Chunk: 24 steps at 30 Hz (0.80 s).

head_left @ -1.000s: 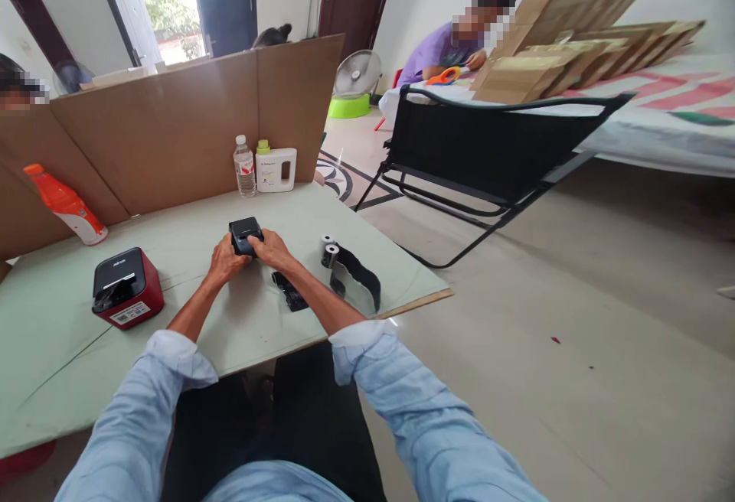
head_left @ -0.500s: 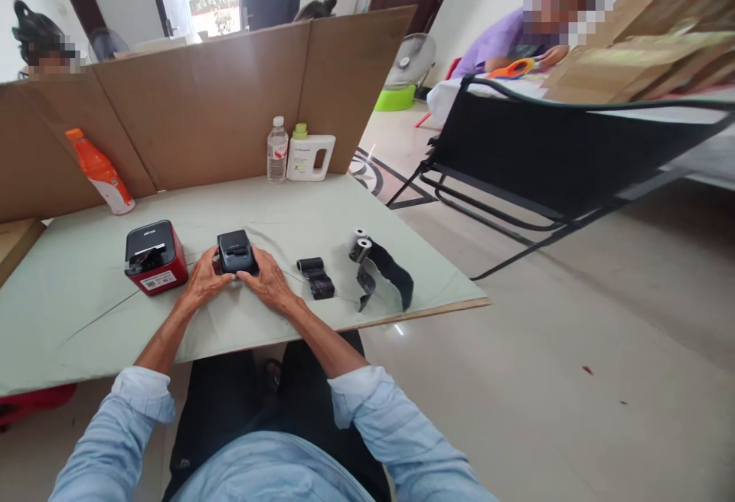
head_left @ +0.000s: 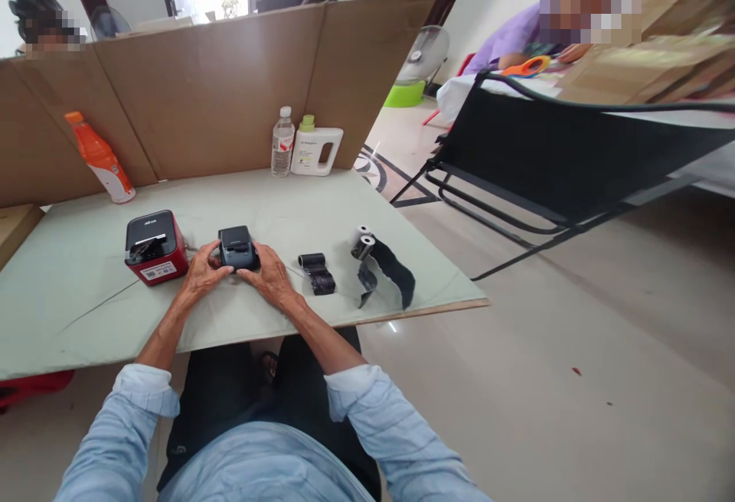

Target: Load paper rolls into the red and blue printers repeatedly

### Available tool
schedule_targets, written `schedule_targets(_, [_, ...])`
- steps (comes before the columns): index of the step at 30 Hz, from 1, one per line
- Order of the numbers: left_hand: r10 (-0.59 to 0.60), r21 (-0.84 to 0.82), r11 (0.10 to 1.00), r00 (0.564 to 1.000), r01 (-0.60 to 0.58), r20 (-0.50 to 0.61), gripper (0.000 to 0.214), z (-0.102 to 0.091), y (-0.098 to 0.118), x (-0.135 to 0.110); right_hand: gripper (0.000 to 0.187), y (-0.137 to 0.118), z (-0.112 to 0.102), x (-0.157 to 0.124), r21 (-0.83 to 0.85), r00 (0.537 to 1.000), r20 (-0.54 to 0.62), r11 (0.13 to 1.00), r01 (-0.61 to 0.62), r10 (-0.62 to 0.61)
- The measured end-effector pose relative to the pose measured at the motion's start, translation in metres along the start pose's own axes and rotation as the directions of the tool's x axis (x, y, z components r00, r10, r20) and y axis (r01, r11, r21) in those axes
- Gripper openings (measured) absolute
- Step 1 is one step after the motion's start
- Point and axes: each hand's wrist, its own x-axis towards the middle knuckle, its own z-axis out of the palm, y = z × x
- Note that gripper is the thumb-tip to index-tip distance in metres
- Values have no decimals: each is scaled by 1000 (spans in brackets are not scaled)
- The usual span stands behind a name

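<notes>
A small black portable printer [head_left: 236, 246] rests on the pale green tabletop in front of me. My left hand [head_left: 205, 268] grips its left side, and my right hand [head_left: 267, 272] grips its right side, with both thumbs at the near edge. Left of my hands stands a larger red and black printer [head_left: 156, 246] with a white label on its front. To the right lies a black roll [head_left: 313, 272], partly unwound. Farther right are rolls with white ends [head_left: 363, 246], with dark strips trailing from them.
Along the cardboard screen [head_left: 218, 89] stand an orange bottle [head_left: 100, 158], a clear water bottle [head_left: 282, 142] and a white jug [head_left: 317, 150]. A black folding chair [head_left: 545, 158] is off the table's right. Beyond it, a person in purple [head_left: 517, 39] sits near cardboard boxes.
The whole view has shifted slightly as my head moved. Both hands keep the same hold on the small printer.
</notes>
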Motion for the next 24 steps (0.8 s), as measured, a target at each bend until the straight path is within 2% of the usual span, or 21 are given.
schedule_targets(4, [39,48,998,999,-38,-13,74,-1,4,1,77,-6,-4,-1,-28,1000,21,999,-15,16])
schedule_targets(9, [79,84,993,997,-79,0,74,0,3,1,73,-15,-10,-2,-89,999,33,996,-25,29])
schedule_targets(14, [114,195,975,993,-107,-24,70,4,8,5,71,-23,-14,-1,-142,997,60,989,-32,41])
schedule_targets(20, [160,312,937,987,-154,6,53,13,14,11,69,-27,-15,0,-175,994,106,985,0,18])
schedule_targets(24, [175,327,932,984,-158,-24,43,18,14,12,69,-26,-15,-1,-167,996,94,986,10,6])
